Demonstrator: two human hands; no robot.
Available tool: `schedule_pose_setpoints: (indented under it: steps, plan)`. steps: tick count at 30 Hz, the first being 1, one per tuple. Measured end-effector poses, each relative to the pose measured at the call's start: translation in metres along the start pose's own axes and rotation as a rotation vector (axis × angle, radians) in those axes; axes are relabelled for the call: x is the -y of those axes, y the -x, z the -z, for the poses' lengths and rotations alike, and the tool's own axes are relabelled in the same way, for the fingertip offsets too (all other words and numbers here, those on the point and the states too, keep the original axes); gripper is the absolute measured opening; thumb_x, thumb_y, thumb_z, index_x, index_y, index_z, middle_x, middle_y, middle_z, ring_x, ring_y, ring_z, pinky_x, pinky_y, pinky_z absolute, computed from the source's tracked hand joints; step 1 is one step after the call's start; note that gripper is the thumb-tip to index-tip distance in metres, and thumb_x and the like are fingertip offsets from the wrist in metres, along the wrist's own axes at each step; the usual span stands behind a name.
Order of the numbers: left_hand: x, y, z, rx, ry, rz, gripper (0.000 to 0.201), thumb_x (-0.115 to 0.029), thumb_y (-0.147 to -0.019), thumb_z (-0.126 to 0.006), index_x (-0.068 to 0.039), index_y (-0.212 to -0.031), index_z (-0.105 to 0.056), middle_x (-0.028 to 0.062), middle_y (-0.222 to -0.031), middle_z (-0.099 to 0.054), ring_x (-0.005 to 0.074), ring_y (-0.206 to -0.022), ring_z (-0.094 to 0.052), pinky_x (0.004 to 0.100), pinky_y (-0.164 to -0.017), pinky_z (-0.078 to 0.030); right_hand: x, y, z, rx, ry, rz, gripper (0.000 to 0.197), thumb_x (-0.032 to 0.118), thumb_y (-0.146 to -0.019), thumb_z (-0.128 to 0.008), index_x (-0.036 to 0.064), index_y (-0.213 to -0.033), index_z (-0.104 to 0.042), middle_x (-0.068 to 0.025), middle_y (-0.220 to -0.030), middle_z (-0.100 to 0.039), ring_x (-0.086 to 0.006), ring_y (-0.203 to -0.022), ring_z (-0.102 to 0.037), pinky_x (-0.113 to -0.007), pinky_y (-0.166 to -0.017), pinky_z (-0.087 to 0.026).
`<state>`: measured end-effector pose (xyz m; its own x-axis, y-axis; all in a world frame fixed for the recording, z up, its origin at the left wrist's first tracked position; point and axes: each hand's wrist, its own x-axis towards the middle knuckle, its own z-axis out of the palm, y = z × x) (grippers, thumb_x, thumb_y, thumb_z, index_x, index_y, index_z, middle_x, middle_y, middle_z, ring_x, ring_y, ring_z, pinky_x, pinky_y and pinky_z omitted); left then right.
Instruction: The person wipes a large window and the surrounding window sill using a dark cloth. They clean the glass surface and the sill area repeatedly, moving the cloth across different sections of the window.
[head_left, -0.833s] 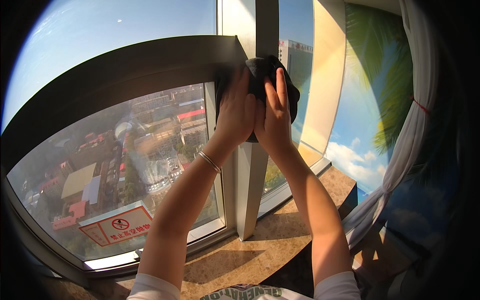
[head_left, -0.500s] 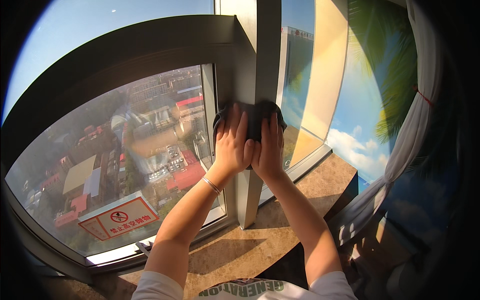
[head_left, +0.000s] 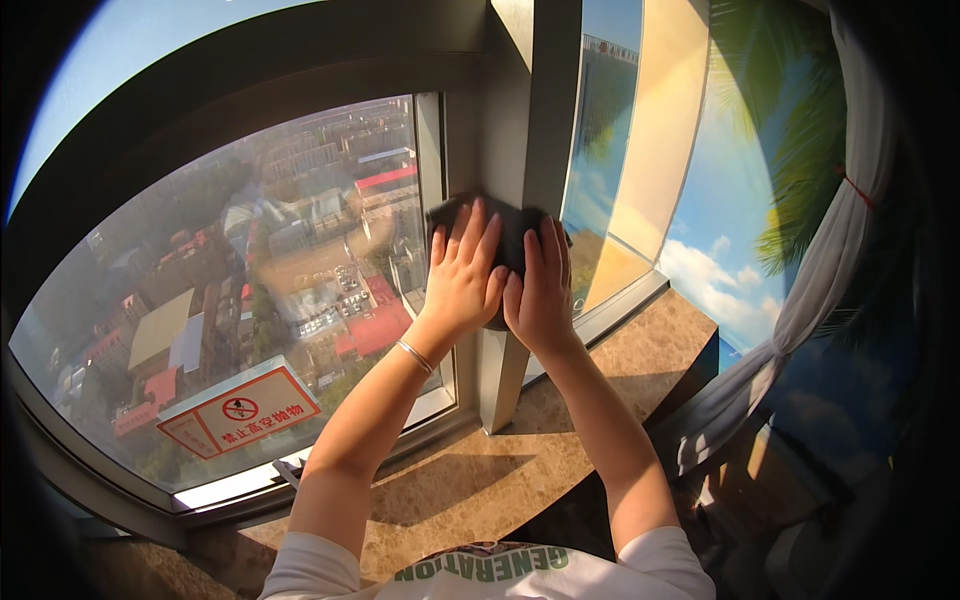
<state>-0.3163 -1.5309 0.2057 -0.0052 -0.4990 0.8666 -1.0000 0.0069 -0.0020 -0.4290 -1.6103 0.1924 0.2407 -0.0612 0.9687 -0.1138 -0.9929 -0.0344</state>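
Note:
A dark cloth (head_left: pixel 512 232) is wrapped around the front and sides of a metal window post (head_left: pixel 548 120). My left hand (head_left: pixel 460 275) presses it against the post's left side, fingers pointing up and lying along the fabric. On the right side, my right hand (head_left: pixel 541 285) holds the same cloth, its fingers bent round the edge. My thumbs nearly meet in front of the post. Both arms are stretched forward, and a silver bangle (head_left: pixel 414 356) circles my left wrist. The cloth's far side is hidden behind the hands and post.
A brown stone sill (head_left: pixel 450 490) runs below the post. Left is a window pane (head_left: pixel 100 260) with a red-bordered sign (head_left: pixel 240 410) and a handle (head_left: pixel 288 470) low on its frame. A tied white curtain (head_left: pixel 800 310) hangs at right before a beach mural (head_left: pixel 715 270).
Both hands stay on the cloth around the post. The view has shifted slightly, with the sill and sign sitting higher in the picture. The cloth's upper left edge now sticks out more.

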Motion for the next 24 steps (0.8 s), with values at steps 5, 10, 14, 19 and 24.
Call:
schedule_pose_setpoints:
  steps: [5,10,14,19,24]
  plan:
    - [0.005,-0.063,0.026,-0.160,-0.065,-0.063,0.061,-0.023,-0.079,-0.051,-0.001,-0.134,-0.037,0.0217,-0.143,-0.030,0.0362,-0.131,-0.029,0.0549,-0.105,-0.021,-0.006,-0.064,-0.003,-0.179,0.042,0.057,0.050,0.022,-0.085,-0.048,-0.0012,-0.128,-0.041,-0.0295,-0.137,-0.032,-0.0494,-0.125,-0.031,-0.056,-0.103,-0.025]
    - [0.008,-0.008,-0.009,-0.132,-0.130,-0.036,0.059,-0.029,-0.084,-0.044,-0.001,-0.135,-0.036,0.0198,-0.144,-0.031,0.0335,-0.131,-0.032,0.0537,-0.106,-0.017,0.001,-0.005,-0.023,-0.149,0.057,-0.025,0.053,0.025,-0.085,-0.049,-0.0058,-0.127,-0.040,-0.0320,-0.136,-0.032,-0.0510,-0.124,-0.031,-0.057,-0.103,-0.023]
    - [0.003,0.074,-0.051,-0.077,-0.076,-0.017,0.060,-0.026,-0.087,-0.038,-0.001,-0.140,-0.027,0.0221,-0.146,-0.026,0.0355,-0.136,-0.024,0.0531,-0.109,-0.007,-0.002,0.082,-0.036,-0.097,0.062,0.026,0.056,0.024,-0.086,-0.047,-0.0048,-0.132,-0.033,-0.0335,-0.134,-0.033,-0.0514,-0.123,-0.031,-0.059,-0.102,-0.023]
    - [-0.009,0.174,-0.082,0.160,-0.011,0.118,0.057,-0.026,-0.081,-0.049,0.003,-0.129,-0.039,0.0246,-0.142,-0.030,0.0375,-0.132,-0.029,0.0559,-0.107,-0.014,0.003,0.195,-0.050,0.083,0.106,-0.042,0.050,0.024,-0.084,-0.047,-0.0041,-0.124,-0.039,-0.0333,-0.127,-0.039,-0.0525,-0.116,-0.036,-0.061,-0.100,-0.026]
    - [-0.034,0.237,-0.088,0.433,0.013,0.291,0.053,-0.024,-0.083,-0.051,0.001,-0.129,-0.041,0.0205,-0.141,-0.034,0.0329,-0.129,-0.034,0.0543,-0.103,-0.025,0.020,0.283,-0.042,0.319,0.073,-0.167,0.061,0.020,-0.086,-0.047,0.0024,-0.140,-0.025,-0.0299,-0.138,-0.030,-0.0503,-0.124,-0.031,-0.060,-0.102,-0.025]
